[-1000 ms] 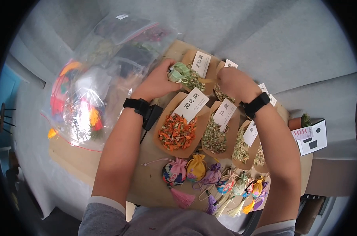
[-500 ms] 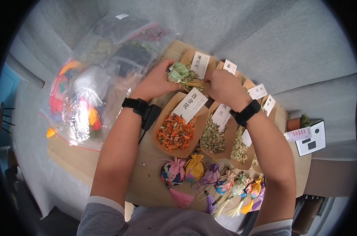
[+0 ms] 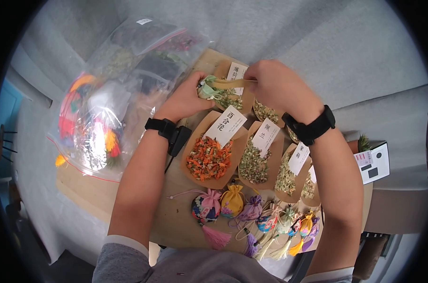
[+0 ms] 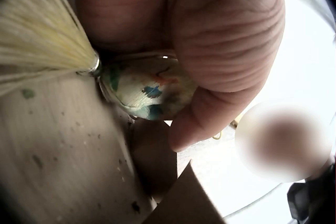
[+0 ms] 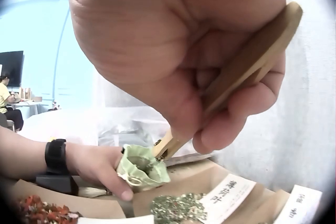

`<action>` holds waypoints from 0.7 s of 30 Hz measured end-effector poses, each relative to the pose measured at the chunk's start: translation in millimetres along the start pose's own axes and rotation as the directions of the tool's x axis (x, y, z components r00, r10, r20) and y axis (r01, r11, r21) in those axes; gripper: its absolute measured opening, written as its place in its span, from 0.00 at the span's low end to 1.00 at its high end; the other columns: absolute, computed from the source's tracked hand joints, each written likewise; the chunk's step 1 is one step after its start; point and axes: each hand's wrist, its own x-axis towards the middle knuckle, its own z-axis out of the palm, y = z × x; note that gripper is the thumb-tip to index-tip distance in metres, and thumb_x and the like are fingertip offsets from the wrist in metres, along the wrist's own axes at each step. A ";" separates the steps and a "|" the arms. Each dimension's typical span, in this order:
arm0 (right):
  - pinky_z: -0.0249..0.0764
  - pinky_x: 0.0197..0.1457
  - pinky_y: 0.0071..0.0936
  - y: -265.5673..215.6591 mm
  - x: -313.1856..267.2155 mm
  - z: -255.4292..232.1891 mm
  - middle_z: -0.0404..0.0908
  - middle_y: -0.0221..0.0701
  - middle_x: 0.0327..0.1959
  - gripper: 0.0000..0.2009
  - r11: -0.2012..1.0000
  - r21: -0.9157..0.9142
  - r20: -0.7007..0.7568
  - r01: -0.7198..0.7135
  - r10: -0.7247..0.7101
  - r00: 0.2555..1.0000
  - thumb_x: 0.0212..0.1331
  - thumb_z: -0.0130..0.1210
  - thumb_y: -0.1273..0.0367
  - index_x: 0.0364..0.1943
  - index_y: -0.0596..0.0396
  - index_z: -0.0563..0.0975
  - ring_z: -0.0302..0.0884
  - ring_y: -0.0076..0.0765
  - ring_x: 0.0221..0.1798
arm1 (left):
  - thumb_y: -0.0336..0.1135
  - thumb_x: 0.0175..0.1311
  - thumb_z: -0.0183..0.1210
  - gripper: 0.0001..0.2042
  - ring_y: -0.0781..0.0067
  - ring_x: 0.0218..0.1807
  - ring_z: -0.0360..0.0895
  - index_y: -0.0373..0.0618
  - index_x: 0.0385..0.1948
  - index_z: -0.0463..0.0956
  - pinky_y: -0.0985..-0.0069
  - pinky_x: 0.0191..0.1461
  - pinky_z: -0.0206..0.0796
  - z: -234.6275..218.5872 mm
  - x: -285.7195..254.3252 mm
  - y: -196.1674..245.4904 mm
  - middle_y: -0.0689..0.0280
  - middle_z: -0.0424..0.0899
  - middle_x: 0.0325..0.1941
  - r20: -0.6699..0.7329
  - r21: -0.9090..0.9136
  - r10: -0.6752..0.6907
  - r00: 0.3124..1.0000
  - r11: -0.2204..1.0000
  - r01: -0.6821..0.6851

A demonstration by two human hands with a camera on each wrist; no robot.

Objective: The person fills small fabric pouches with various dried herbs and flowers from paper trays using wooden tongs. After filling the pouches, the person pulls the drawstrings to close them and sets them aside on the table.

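Observation:
My left hand (image 3: 183, 100) holds a small light-green drawstring pouch (image 5: 137, 174), its mouth open in the right wrist view. In the left wrist view its printed body (image 4: 149, 90) shows under the thumb, with a cream tassel (image 4: 44, 29) beside it. My right hand (image 3: 284, 87) grips bamboo tongs (image 5: 249, 56), fingers curled round them. Their tips reach the pouch's mouth, with dark bits of herb at the ends. Just below the pouch, a paper tray (image 3: 246, 101) carries dried green leaves (image 5: 178, 208) and a white label card (image 5: 231, 195).
Nearer me lies a tray of orange dried flowers (image 3: 208, 160); to its right are several trays of pale herbs (image 3: 256, 165). Tasselled pouches (image 3: 233, 200) line the table's front. A large clear plastic bag (image 3: 105, 104) fills the left side. A potted plant (image 3: 362, 144) stands at right.
My right hand moved left from the neighbouring tray, then rose, bringing the tongs to the pouch's mouth. My left hand keeps the pouch in nearly the same place, slightly tilted.

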 end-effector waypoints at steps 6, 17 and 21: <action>0.78 0.49 0.44 18.3 19.3 23.0 0.85 0.48 0.36 0.13 0.986 -0.133 0.039 -0.099 0.105 0.994 0.52 0.56 0.76 0.42 0.60 0.85 0.83 0.55 0.43 | 0.30 0.48 0.72 0.32 0.67 0.55 0.77 0.37 0.58 0.69 0.71 0.60 0.68 -0.6 0.6 -1.0 0.58 0.81 0.52 -0.004 0.036 0.006 1.000 0.999 -0.006; 0.80 0.46 0.45 49.1 -0.2 49.8 0.85 0.52 0.35 0.09 0.995 -0.091 0.080 -0.040 0.047 0.996 0.52 0.56 0.73 0.30 0.66 0.83 0.84 0.57 0.40 | 0.26 0.53 0.70 0.30 0.73 0.57 0.76 0.40 0.60 0.68 0.73 0.63 0.66 -0.8 -1.1 5.8 0.63 0.80 0.53 0.012 0.074 -0.047 0.999 0.996 0.046; 0.79 0.46 0.45 41.3 1.2 57.4 0.84 0.53 0.35 0.10 0.996 -0.018 0.221 -0.091 0.093 0.971 0.52 0.54 0.72 0.30 0.68 0.82 0.84 0.58 0.40 | 0.26 0.53 0.71 0.30 0.73 0.57 0.76 0.40 0.59 0.68 0.73 0.62 0.67 -0.9 -0.1 2.1 0.64 0.80 0.53 0.012 0.066 -0.049 0.999 0.997 0.048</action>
